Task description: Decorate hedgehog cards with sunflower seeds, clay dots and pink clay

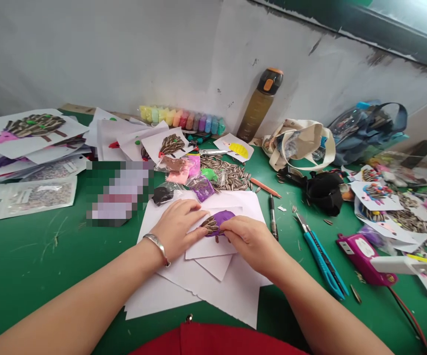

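Observation:
A small white sheet point(198, 251) lies on larger white papers point(231, 301) in front of me. On it is a flat purple clay shape point(223, 217), its left part covered with striped sunflower seeds point(210, 225), with small brown legs below. My left hand point(178, 227) rests on the papers with its fingers apart, thumb and fingertips at the left edge of the seeded part. My right hand point(248, 239) is closed in a pinch over the right part of the purple clay; whatever is between its fingertips is hidden.
Behind the papers lie a sunflower seed pile point(230, 173) and bagged purple clay point(200, 188). On the right are a pen point(272, 217), a blue utility knife point(322, 261) and a magenta device point(365, 256). Finished hedgehog pictures point(32, 128) are stacked at left. A bottle point(260, 106) stands against the wall.

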A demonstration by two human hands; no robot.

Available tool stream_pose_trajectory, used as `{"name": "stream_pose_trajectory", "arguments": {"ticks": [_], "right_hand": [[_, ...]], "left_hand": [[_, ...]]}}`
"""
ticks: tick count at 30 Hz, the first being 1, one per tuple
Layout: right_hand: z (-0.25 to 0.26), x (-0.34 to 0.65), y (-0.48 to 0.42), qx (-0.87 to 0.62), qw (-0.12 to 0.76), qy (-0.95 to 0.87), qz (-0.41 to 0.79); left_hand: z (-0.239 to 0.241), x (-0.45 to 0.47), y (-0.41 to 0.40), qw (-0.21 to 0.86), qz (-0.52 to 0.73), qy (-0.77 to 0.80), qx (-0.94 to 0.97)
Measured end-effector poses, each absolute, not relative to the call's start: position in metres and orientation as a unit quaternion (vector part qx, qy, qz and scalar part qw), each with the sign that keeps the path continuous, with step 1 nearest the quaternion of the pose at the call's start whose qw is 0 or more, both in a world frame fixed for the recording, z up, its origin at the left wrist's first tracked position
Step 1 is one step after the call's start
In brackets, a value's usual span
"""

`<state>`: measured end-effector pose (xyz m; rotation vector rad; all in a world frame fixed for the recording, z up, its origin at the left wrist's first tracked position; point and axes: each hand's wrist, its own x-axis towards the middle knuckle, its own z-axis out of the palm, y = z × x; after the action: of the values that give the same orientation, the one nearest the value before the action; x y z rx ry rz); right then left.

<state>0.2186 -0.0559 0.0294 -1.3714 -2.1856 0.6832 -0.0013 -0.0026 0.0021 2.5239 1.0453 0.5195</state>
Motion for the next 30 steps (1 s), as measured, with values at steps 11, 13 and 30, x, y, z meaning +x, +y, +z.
{"name": "stream_pose_trajectory", "arguments": {"ticks": [11, 13, 30], "right_hand": [[0.018, 0.214, -0.056, -0.472, 0.266, -0.81, 0.222], [0.018, 0.214, -0.055, -0.471, 0.269, -0.81, 0.222], [0.009, 0.213, -0.054, -0.48, 0.246, -0.825, 0.17]], "left_hand": [[0.002, -0.001, -0.002, 0.19, 0.17, 0.373, 0.892], [0.003, -0.002, -0.002, 0.19, 0.172, 0.373, 0.892], [0.003, -0.001, -0.003, 0.194, 0.181, 0.379, 0.887]]}}
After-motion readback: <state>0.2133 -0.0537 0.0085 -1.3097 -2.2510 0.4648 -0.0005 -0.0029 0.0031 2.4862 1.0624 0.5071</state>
